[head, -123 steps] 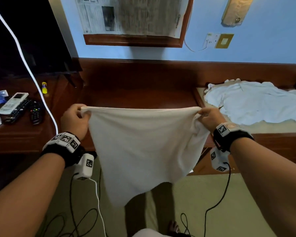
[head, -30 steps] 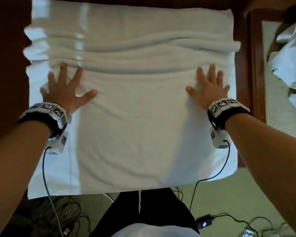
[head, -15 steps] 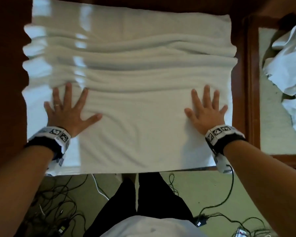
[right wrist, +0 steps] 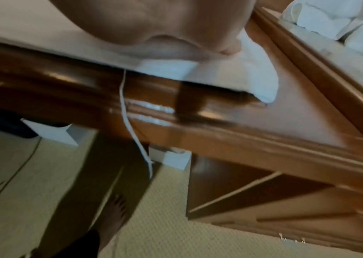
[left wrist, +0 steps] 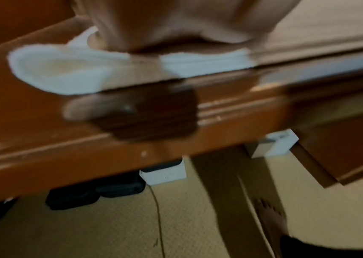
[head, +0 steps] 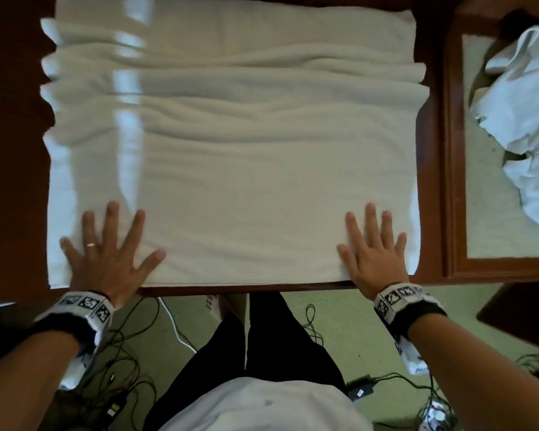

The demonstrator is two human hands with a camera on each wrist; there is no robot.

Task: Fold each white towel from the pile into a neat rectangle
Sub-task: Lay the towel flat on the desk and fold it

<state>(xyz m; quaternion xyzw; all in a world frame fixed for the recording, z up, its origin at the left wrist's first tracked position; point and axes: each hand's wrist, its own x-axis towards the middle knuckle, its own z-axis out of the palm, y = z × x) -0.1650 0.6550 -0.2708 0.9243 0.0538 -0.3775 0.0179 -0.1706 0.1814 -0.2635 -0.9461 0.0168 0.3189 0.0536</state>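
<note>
A white towel [head: 231,157] lies spread on the dark wooden table [head: 433,150], its far half rippled in cross folds, its near edge along the table's front edge. My left hand [head: 106,253] lies flat with fingers spread on the towel's near left corner. My right hand [head: 374,253] lies flat on the near right corner. The left wrist view shows the towel's corner [left wrist: 61,75] under my palm at the table edge. The right wrist view shows the other corner [right wrist: 253,82] under my right palm. The pile of white towels [head: 523,113] sits at the right.
The pile rests on a padded, wood-framed surface [head: 451,181] right of the table. Cables [head: 122,368] and a power adapter [head: 360,390] litter the green carpet below. My legs and a bare foot [head: 213,306] stand at the table's front edge.
Both flat hands have slid toward me over the towel to its near edge. The part of the towel that hung over the front edge one second ago now lies on the table.
</note>
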